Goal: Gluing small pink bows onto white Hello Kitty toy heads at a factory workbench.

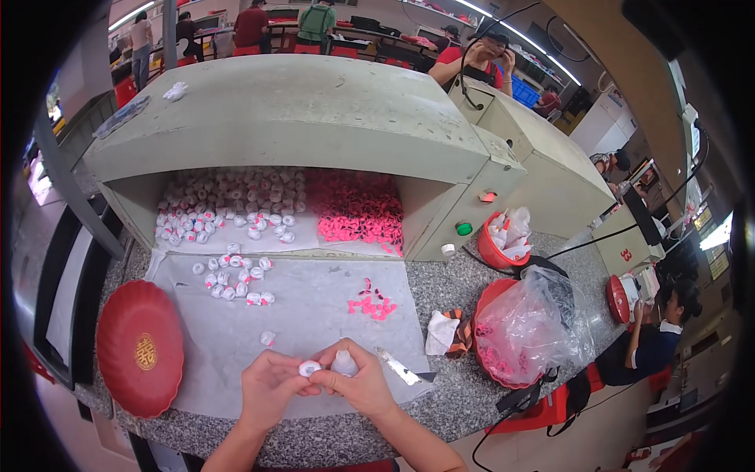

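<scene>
My left hand is closed, pinching a small round white piece with a ring-shaped face. In my right hand is a small white squeeze bottle, and the fingertips of that hand also meet the round piece. Both hands are over the near part of a white sheet. One white piece with a pink spot lies just beyond my left hand. Farther off are several similar white pieces and a scatter of small pink pieces. A flat metal blade rests right of my right hand.
A pale metal cabinet with an open front holds heaps of white and pink pieces. To the left lies a red scalloped tray; at right are a clear plastic bag, a folded cloth and a red container. Other people work beyond.
</scene>
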Available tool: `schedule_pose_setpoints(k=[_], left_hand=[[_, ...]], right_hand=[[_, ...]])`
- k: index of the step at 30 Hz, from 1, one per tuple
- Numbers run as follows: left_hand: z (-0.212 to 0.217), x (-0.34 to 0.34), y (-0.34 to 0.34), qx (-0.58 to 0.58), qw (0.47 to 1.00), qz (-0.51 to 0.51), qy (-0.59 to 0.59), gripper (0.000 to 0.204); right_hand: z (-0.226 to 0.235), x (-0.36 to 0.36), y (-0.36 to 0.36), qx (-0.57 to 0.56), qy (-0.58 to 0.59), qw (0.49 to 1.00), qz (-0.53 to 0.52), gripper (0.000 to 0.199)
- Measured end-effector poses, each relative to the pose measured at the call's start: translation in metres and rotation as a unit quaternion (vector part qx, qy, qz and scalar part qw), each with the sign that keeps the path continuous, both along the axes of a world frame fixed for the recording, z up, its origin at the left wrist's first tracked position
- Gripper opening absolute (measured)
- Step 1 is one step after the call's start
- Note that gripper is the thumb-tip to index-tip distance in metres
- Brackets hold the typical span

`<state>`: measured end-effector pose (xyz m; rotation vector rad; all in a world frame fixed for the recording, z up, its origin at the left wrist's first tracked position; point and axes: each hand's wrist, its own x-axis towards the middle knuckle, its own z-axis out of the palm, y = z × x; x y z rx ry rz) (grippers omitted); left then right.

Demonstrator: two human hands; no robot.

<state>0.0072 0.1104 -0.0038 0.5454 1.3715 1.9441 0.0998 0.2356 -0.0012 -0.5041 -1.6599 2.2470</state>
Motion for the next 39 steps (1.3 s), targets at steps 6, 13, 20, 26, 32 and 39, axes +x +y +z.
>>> schedule_pose_setpoints(k=[6,13,20,26,32,39], left_hand=[[0.000,0.000,-0.002,0.008,1.000,-0.019,0.008,0.020],[0.000,-0.001,-0.007,-0.008,0.999,-0.032,0.013,0.020],[-0.004,-0.004,-0.004,-0.017,0.999,-0.025,-0.014,0.021],[-0.007,-0.007,-0.004,0.037,0.997,-0.064,0.008,0.023],[-0.008,-0.005,-0.007,0.035,0.998,-0.053,-0.002,0.023],[-0.008,-0.004,-0.010,0.043,0.998,-0.047,-0.020,0.022]], right_hand=[[0.006,0.000,-0.001,0.005,-0.026,1.000,-0.009,0.021],[0.005,-0.002,-0.008,-0.010,-0.033,0.999,-0.015,0.019],[0.000,-0.005,-0.007,-0.024,-0.027,0.998,-0.044,0.019],[-0.004,-0.007,-0.003,-0.005,-0.004,1.000,-0.028,0.022],[-0.004,-0.006,-0.008,-0.029,-0.016,0.999,-0.034,0.019],[-0.008,-0.007,-0.013,-0.026,0.013,0.998,-0.055,0.020]])
